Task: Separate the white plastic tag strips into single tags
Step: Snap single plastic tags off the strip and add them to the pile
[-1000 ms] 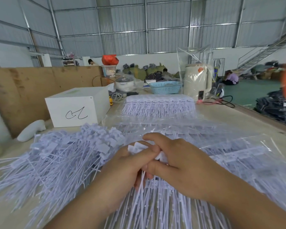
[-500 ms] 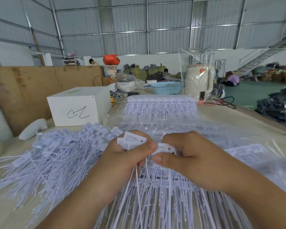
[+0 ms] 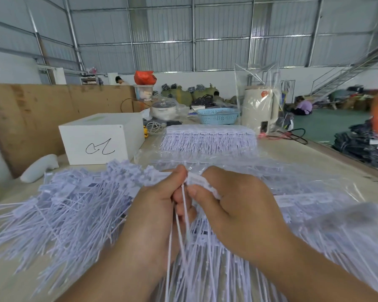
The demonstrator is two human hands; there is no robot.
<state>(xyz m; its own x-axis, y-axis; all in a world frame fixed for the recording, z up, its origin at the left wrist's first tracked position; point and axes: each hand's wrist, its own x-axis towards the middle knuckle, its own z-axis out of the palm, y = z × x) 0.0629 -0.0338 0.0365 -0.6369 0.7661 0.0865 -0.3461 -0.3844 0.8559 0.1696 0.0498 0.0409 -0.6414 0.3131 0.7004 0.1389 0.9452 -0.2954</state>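
Your hands [image 3: 183, 205] met above the tags spread across the table [image 3: 314, 158]. A loose pile [image 3: 70, 205] lay to your left, the box [image 3: 100, 140] behind it, a stacked bundle [image 3: 210, 138] straight ahead, basket [image 3: 217, 116] and kettle [image 3: 260, 110] beyond.

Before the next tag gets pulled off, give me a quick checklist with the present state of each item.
1. Left hand has a tag pinched: ok, thumb and fingers close on tag heads at the strip's top.
2. Right hand holds the strip: ok, it grips the white heads.
3. Hands close together at the break point: ok, thumbs nearly meet.
4. Tails hang free: ok, thin tails drop between the hands.
5. Exactly one tag in the left pinch: cannot tell, the fingers hide it.
6. Pile of loose tags within reach on the left: ok.
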